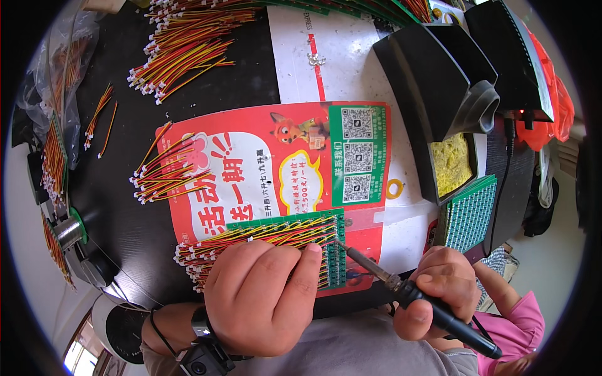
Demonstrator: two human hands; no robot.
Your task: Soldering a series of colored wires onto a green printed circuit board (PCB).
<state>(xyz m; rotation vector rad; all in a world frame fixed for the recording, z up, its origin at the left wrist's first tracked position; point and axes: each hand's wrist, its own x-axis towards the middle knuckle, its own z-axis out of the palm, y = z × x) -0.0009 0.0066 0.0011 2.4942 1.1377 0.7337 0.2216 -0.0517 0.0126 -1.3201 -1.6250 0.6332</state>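
Note:
A green circuit board panel [340, 233] lies on the red printed leaflet, with rows of red, yellow and black wires [276, 230] with white plugs running leftward across it. My left hand [260, 297] rests over these wires, its fingers curled and closed on a wire near the board's right side; the exact grip is hidden beneath the fingers. In my right hand [448, 285] is a soldering iron [433, 305], held by its black handle. Its tip meets the board's right edge area, just right of my left fingertips.
Loose wires [182, 166] lie on the leaflet [251, 138], and bigger wire bundles [182, 62] sit farther back. A solder spool [69, 230] stands at left. At right are a black iron stand with yellow sponge [453, 164], stacked green boards [469, 213] and a person in pink [517, 326].

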